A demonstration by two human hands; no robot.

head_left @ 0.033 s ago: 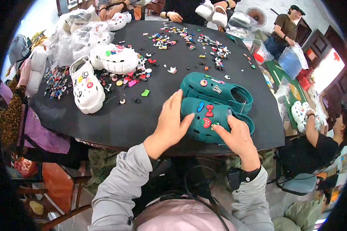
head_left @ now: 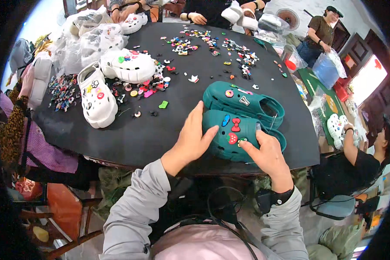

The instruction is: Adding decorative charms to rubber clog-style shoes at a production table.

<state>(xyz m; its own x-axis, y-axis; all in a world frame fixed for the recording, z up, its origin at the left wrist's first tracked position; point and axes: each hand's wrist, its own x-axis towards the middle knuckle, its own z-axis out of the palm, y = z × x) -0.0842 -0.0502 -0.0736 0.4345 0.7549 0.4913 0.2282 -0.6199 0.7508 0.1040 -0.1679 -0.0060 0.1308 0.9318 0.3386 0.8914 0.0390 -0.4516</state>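
Note:
Two dark green clogs lie side by side in front of me. My right hand (head_left: 266, 154) grips the nearer green clog (head_left: 216, 145), fingers going into its foot opening and thumb pressed by a small charm (head_left: 242, 141). That clog's upper carries a red bow charm (head_left: 235, 125), a strawberry charm (head_left: 232, 138) and a blue charm (head_left: 225, 120). Against its toe rests my left hand (head_left: 186, 138), with fingers stretched out and the thumb tip on the upper. The farther green clog (head_left: 221, 93) has several charms too, and neither hand holds it.
Left on the black table (head_left: 160, 125) stand two white clogs (head_left: 100, 102) with charms, beside bagged white clogs (head_left: 89, 47). Loose charms (head_left: 67, 91) lie in piles at left and across the far side. Other people work at the far edge and at a green table (head_left: 312, 84) on the right.
A person at the far edge has slightly shifted the white clogs they hold. My hands and the green clogs look the same.

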